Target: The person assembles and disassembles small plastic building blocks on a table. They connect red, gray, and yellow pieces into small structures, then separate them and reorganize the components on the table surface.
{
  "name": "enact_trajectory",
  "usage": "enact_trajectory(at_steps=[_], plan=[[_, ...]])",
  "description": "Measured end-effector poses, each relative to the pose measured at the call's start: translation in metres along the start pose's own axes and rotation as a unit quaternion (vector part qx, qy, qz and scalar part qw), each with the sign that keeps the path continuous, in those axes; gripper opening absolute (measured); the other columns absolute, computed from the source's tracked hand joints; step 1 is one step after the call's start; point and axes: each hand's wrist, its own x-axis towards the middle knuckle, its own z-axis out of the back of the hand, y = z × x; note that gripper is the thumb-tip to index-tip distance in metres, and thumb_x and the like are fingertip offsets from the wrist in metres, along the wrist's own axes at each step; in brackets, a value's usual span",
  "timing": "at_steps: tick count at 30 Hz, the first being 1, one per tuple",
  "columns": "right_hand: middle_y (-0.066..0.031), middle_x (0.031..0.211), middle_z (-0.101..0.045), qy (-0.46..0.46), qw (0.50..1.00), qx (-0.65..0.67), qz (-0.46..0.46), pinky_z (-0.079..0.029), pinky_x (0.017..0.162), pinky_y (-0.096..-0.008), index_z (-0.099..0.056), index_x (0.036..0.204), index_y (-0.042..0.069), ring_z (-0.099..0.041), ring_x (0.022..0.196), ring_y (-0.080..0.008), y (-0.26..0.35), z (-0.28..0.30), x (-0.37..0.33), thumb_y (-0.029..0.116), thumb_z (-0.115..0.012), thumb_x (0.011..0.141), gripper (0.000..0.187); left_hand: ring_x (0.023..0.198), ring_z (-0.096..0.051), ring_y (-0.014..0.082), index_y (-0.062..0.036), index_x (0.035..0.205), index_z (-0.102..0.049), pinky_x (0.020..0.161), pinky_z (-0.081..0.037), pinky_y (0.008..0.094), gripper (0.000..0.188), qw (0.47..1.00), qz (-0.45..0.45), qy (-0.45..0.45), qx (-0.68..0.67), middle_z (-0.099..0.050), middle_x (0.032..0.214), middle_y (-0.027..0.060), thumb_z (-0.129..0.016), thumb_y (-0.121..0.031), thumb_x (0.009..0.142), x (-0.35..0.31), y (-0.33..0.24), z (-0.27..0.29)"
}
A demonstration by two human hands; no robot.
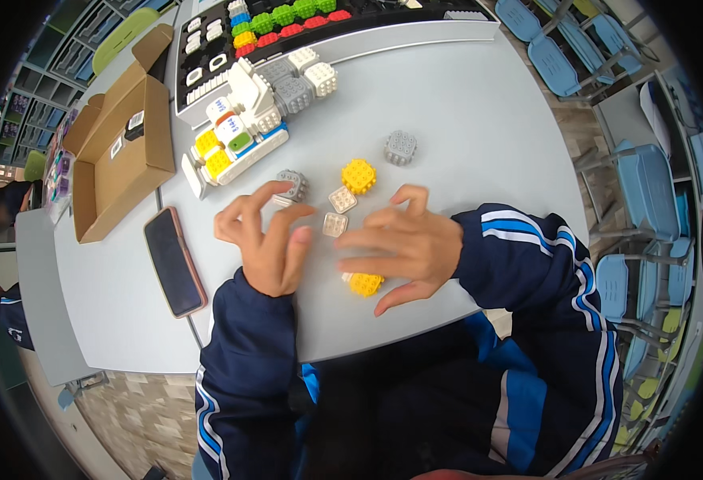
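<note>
My left hand is open over the table, fingers curved and apart, just in front of a grey studded block. A pale flat piece lies partly under its fingers. My right hand is spread and slightly blurred, partly covering a yellow studded block near the table's front edge. Between and beyond the hands are two clear square connector plates, one nearer and one farther. The farther plate touches or nearly touches another yellow block. A second grey block sits apart, farther back.
A block-built vehicle in white, grey and yellow stands at back left, before a parts tray with coloured blocks. An opened cardboard box and a phone lie left. Blue chairs stand right; other people are at far left.
</note>
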Motion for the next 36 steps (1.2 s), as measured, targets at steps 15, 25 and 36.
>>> enact_trajectory(at_steps=[15, 25, 36], plan=[[-0.0018, 0.092, -0.062, -0.167, 0.977, 0.112, -0.064, -0.031, 0.082, -0.0385, -0.053, 0.102, 0.011, -0.058, 0.083, -0.0194, -0.024, -0.024, -0.001, 0.045, -0.089, 0.061, 0.064, 0.100, -0.048, 0.0249, -0.0098, 0.098, -0.063, 0.086, -0.021, 0.0446, 0.052, 0.990, -0.076, 0.087, -0.081, -0.060, 0.104, 0.0027, -0.069, -0.055, 0.073, -0.008, -0.022, -0.011], [-0.0125, 0.115, -0.059, -0.183, 0.976, 0.118, 0.018, -0.030, 0.082, -0.0400, -0.048, 0.109, 0.013, -0.056, 0.077, -0.0198, -0.019, -0.034, 0.002, 0.032, -0.089, 0.067, 0.061, 0.101, -0.046, 0.0263, -0.0053, 0.102, -0.064, 0.088, -0.022, 0.0453, 0.054, 0.986, -0.074, 0.111, -0.104, -0.059, 0.106, 0.0055, -0.068, -0.052, 0.075, -0.009, -0.023, -0.015], [-0.0037, 0.094, -0.058, -0.153, 0.975, 0.144, -0.077, -0.031, 0.076, -0.0338, -0.054, 0.100, 0.009, -0.047, 0.070, -0.0178, -0.021, -0.015, 0.002, 0.042, -0.080, 0.076, 0.048, 0.104, -0.049, 0.0244, -0.0055, 0.102, -0.063, 0.093, -0.020, 0.0461, 0.053, 0.990, -0.086, 0.100, -0.054, -0.060, 0.109, 0.0041, -0.063, -0.053, 0.078, -0.007, -0.023, -0.012]])
